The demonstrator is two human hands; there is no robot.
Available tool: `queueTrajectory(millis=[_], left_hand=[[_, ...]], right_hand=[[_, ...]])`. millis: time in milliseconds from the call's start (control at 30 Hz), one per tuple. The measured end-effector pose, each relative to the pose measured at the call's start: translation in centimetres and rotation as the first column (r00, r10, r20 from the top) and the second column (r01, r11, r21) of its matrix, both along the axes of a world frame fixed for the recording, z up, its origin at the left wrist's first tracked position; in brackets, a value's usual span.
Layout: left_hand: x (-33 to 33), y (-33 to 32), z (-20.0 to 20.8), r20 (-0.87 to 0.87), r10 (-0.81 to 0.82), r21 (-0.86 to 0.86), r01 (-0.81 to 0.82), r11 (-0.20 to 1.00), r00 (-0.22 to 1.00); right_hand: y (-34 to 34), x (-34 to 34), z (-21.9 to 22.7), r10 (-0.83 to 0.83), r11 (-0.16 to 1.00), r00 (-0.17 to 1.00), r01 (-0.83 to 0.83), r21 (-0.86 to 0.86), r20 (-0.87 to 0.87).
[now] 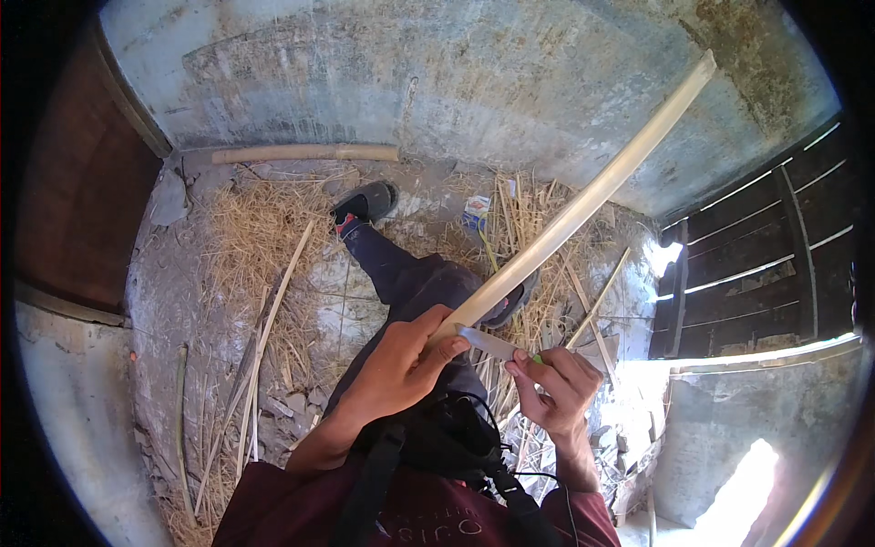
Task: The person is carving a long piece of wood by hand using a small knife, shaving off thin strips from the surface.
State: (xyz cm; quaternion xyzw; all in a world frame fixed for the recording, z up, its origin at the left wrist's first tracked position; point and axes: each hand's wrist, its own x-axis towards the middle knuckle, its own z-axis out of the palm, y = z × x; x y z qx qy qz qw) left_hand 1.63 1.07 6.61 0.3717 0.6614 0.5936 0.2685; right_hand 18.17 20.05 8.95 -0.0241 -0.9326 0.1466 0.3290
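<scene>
A long, pale split bamboo strip (583, 205) slants up and to the right from my lap toward the far wall. Its near end is wrapped by my left hand (398, 362), with the thumb lying along the side. My right hand (558, 387) grips a knife (492, 344), of which a bit of green handle shows between the fingers. The blade reaches left to the bamboo beside my left thumb, its tip touching or very close to the strip. The strip's lowest end is hidden behind my left hand.
Straw-like shavings (255, 228) cover much of the floor. Thin bamboo strips (273, 337) lie at the left. A bamboo pole (305, 154) rests along the far wall (365, 82). A small blue-and-white packet (475, 212) lies ahead, and a slatted dark panel (752, 264) stands at the right.
</scene>
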Motion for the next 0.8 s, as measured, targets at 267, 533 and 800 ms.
queueTrajectory(millis=[267,533,800], left_hand=[[0.09,0.00,0.19,-0.018,0.009,-0.003,-0.009,1.000,1.000],[0.34,0.26,0.30,-0.005,0.050,0.031,-0.050,0.998,0.999],[0.22,0.01,0.35,-0.006,0.072,-0.015,-0.072,0.997,0.997]], right_hand=[[-0.06,0.11,0.73,-0.003,0.998,1.000,0.002,0.062,0.020],[-0.28,0.20,0.62,-0.020,0.996,1.000,0.021,0.092,-0.006],[-0.55,0.48,0.41,-0.054,0.992,0.999,0.053,0.117,0.008]])
